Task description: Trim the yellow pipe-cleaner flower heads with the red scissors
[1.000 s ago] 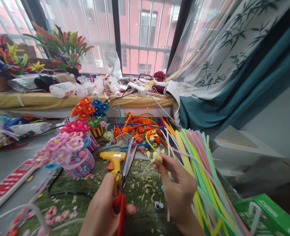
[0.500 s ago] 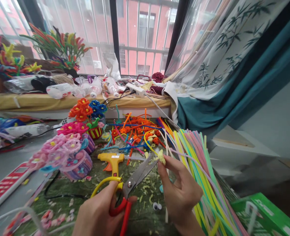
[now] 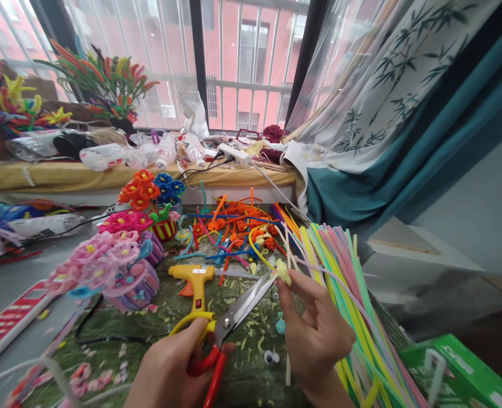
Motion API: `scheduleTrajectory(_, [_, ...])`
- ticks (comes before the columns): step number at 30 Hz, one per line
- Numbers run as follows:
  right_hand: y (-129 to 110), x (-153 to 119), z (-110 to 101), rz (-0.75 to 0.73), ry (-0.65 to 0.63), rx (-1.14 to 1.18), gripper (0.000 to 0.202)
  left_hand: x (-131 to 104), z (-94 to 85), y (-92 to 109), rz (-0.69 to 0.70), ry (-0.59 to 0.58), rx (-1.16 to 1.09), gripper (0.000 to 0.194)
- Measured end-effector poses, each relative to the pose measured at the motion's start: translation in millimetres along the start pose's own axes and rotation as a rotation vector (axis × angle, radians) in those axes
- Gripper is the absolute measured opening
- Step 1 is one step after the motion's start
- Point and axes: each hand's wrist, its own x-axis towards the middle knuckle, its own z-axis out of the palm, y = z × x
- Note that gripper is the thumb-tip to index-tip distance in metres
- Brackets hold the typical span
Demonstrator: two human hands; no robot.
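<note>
My left hand (image 3: 176, 362) is wrapped round the handles of a pair of scissors (image 3: 243, 303), one handle yellow and the other red. The blades point up and right, nearly together, with their tips by a small pale yellow fuzzy piece (image 3: 283, 272). Thumb and fingertips of my right hand (image 3: 314, 323) pinch that piece, which looks like pipe cleaner. Below the blades lie yellow fuzz clippings and a pair of googly eyes (image 3: 271, 357). A yellow glue gun (image 3: 194, 277) rests just beyond my left hand.
Bundled pastel pipe cleaners (image 3: 340, 266) lie at the right, beside a green box (image 3: 463, 368). Orange and blue pipe cleaner pieces (image 3: 237, 221) are heaped behind. Fuzzy flower pots (image 3: 134, 283) stand left, near a red-and-white strip (image 3: 15, 323). Plastic bottles (image 3: 104, 157) line the sill.
The scissor blades have closed to a narrower gap. My right hand has shifted slightly right with the yellow piece, and my left hand has tilted a little.
</note>
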Motion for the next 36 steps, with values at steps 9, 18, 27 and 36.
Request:
scheduleTrajectory(9, [-2,3,-2,0.085,-0.011,-0.002,0.014,5,-6.6,8,-0.046,-0.084,-0.088,0.032])
scheduleTrajectory(18, [-4,6,-1,0.127,-0.025,0.077,0.013,4,-4.3,3,-0.042,-0.084,-0.044,0.032])
scheduleTrajectory(27, [-10,6,0,0.2,-0.028,0.174,0.016,5,-2.3,4,-0.049,-0.078,-0.092,0.03])
scheduleTrajectory(36, [-12,9,0,0.256,-0.037,0.226,0.016,8,-15.1,25,-0.176,-0.022,-0.193,0.016])
